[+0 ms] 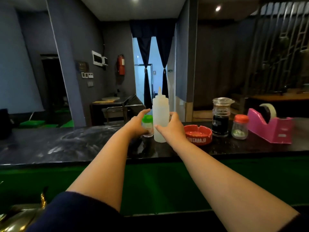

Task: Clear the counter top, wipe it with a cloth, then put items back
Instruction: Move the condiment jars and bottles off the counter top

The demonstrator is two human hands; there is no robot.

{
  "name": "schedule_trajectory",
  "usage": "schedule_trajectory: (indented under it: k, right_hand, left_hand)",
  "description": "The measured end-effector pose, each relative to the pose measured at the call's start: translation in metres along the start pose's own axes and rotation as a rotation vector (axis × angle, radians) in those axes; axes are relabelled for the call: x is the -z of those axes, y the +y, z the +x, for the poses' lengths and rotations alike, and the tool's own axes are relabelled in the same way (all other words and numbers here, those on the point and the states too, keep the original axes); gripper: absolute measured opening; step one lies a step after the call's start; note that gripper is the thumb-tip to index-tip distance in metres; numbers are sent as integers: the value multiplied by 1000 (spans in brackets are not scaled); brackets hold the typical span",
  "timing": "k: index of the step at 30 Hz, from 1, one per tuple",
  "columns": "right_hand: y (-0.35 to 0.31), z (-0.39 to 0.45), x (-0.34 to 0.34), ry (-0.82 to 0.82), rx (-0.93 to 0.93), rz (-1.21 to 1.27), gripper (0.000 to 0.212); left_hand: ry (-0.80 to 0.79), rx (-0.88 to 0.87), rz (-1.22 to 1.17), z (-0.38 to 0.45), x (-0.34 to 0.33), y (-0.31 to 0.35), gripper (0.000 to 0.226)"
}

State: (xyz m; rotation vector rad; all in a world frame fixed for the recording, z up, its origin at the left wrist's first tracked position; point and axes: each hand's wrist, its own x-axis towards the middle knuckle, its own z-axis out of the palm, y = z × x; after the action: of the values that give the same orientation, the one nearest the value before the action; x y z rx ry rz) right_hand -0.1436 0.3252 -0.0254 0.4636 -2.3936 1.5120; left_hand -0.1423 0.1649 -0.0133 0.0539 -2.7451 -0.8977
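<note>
Six items stand on my dark counter top, all toward its right half, listed from the head view.

1. Squeeze bottle: translucent white, pointed nozzle, upright, about midway along the counter and back from the near edge. My right hand wraps its right side, thumb across the front, fingers round the back.
2. Green-capped shaker: small clear jar, upright, just left of the squeeze bottle. My left hand is around it, fingers curved over the far side; I cannot tell how firmly it is held.
3. Red ashtray: white lettering on its side, just right of the squeeze bottle, close to my right wrist.
4. Glass jar: lidded, dark liquid in the lower half, behind and right of the ashtray.
5. Red-capped shaker: small clear jar, just right of the glass jar.
6. Pink tape dispenser: with a roll of tape, nearest the right end of the counter.

Left half of the counter: pale streaks on the surface.

Below the near edge: a green ledge, crossed by both my forearms. Bottom left corner: a brass-coloured object, blurred.
</note>
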Motion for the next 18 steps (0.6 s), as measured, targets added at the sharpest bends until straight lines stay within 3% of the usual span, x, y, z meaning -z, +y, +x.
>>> schedule_trajectory:
  k: [5, 11, 18]
  right_hand:
    - [5, 1, 0, 26, 17, 7, 57]
    - [4, -23, 17, 32, 43, 90, 57]
    - [-9, -97, 46, -49, 116, 230, 58]
  left_hand:
    - [132, -48, -52, 0, -7, -8, 64]
    - [314, -56, -87, -53, 5, -2, 59]
    - [444, -24, -72, -186, 25, 28, 60]
